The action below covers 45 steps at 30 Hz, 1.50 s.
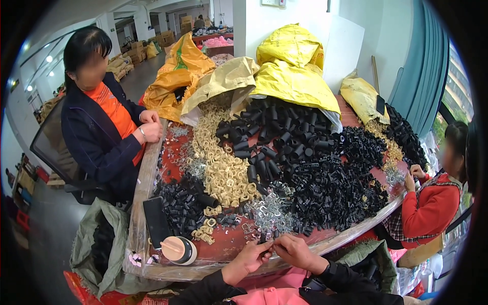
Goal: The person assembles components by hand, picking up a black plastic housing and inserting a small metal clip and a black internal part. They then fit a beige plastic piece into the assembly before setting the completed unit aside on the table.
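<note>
Both my hands are close together at the near edge of the red table (223, 250). My left hand (249, 260) is closed in a pinch, with a small black plastic part (263, 237) showing at its fingertips. Just beside it, my right hand (297, 252) has its fingers curled and pressed together; whatever they hold is hidden. Right in front of my hands lies a heap of small silver metal clips (272, 212). Beyond and to the right spreads a pile of small black plastic parts (325, 201). Cream-coloured plastic rings (226, 175) and black plastic tubes (284, 127) are heaped farther back.
A lidded jar (180, 250) and a black phone (155, 218) sit at the table's left. Yellow sacks (295, 76) and an orange sack (178, 76) stand behind the heaps. One person (101, 122) works at left, another (432, 203) at right. Open sacks (99, 249) flank me.
</note>
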Available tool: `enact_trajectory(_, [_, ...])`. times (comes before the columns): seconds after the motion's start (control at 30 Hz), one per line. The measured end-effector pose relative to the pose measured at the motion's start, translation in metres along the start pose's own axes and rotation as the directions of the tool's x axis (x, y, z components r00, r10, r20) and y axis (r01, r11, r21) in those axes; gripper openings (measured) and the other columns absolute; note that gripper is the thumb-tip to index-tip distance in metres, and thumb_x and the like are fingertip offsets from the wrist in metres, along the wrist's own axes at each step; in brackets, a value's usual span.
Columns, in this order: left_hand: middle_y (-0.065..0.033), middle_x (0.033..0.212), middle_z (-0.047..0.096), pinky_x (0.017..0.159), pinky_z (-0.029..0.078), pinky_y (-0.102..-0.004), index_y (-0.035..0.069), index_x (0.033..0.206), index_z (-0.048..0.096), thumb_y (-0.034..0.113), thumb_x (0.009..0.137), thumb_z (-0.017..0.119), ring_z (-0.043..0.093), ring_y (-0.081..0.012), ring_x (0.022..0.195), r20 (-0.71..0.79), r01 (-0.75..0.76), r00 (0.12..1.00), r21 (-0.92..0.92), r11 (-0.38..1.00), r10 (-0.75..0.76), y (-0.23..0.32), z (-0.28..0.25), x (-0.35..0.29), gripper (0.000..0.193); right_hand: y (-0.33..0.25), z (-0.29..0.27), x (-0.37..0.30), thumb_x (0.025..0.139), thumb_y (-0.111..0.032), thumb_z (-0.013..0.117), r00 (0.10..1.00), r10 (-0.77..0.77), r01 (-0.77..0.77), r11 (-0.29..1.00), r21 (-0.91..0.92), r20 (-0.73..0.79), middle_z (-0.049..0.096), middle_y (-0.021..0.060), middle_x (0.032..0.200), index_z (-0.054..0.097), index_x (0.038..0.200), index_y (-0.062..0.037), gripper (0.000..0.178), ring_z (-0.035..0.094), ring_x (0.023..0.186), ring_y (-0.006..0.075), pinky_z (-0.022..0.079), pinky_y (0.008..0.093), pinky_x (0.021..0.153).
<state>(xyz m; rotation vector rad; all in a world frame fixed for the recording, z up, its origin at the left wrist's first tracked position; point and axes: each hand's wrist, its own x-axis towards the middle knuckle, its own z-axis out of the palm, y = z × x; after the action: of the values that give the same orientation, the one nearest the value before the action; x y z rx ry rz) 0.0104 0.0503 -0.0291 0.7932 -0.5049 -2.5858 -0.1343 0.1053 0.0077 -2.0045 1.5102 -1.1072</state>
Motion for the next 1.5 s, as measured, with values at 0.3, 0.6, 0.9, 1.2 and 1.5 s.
enact_trajectory(0.3, [-0.0055, 0.083, 0.058, 0.053, 0.046, -0.0248, 0.004, 0.100, 0.049, 0.023, 0.087, 0.035, 0.055, -0.0135, 0.066, 0.120, -0.090, 0.987, -0.122, 0.988, 0.105, 0.007, -0.009, -0.002, 0.026, 0.016, -0.006, 0.002, 0.073, -0.005, 0.056, 0.977, 0.207, -0.211, 0.944, 0.255, 0.045, 0.050, 0.0062, 0.067, 0.055, 0.077, -0.0002, 0.006, 0.047, 0.059, 0.0151, 0.038, 0.0256, 0.053])
enact_trajectory(0.6, [-0.0045, 0.089, 0.057, 0.062, 0.047, -0.0221, 0.001, 0.103, 0.050, 0.019, 0.087, 0.043, 0.056, -0.0117, 0.076, 0.113, -0.128, 0.986, 0.027, 0.991, 0.124, 0.005, -0.018, -0.006, 0.025, 0.014, -0.004, 0.015, 0.061, 0.001, 0.062, 0.995, -0.068, 0.075, 0.992, -0.098, 0.075, 0.049, 0.0058, 0.085, 0.056, 0.073, -0.0046, 0.015, 0.045, 0.081, 0.0218, 0.034, 0.0308, 0.070])
enact_trajectory(0.9, [-0.0055, 0.095, 0.055, 0.071, 0.046, -0.0243, 0.000, 0.110, 0.046, 0.017, 0.087, 0.043, 0.054, -0.0108, 0.082, 0.119, -0.091, 0.990, 0.173, 0.981, 0.070, -0.001, -0.016, -0.010, 0.029, 0.015, 0.004, 0.011, 0.055, -0.003, 0.064, 0.977, -0.156, 0.177, 0.972, -0.154, 0.142, 0.049, 0.0048, 0.090, 0.054, 0.068, -0.0058, 0.016, 0.044, 0.089, 0.0241, 0.031, 0.0348, 0.076])
enact_trajectory(1.2, [-0.0028, 0.096, 0.054, 0.073, 0.045, -0.0231, -0.001, 0.108, 0.049, 0.016, 0.086, 0.045, 0.053, -0.0085, 0.085, 0.066, -0.087, 0.995, 0.216, 0.972, 0.075, -0.005, -0.007, -0.023, 0.027, 0.002, 0.005, 0.015, 0.051, -0.008, 0.062, 0.961, -0.053, 0.111, 0.972, -0.205, 0.272, 0.052, 0.0001, 0.088, 0.056, 0.057, -0.0071, 0.009, 0.043, 0.091, 0.0217, 0.032, 0.0360, 0.075])
enact_trajectory(1.5, [-0.0075, 0.096, 0.056, 0.073, 0.046, -0.0240, -0.002, 0.103, 0.050, 0.014, 0.084, 0.049, 0.056, -0.0130, 0.083, -0.001, -0.157, 0.988, 0.061, 0.986, 0.157, 0.013, -0.040, -0.024, 0.025, 0.020, 0.026, 0.046, 0.059, -0.007, 0.065, 0.957, -0.126, 0.123, 0.992, 0.028, 0.260, 0.052, 0.0025, 0.092, 0.057, 0.065, -0.0075, 0.010, 0.045, 0.091, 0.0237, 0.033, 0.0347, 0.078])
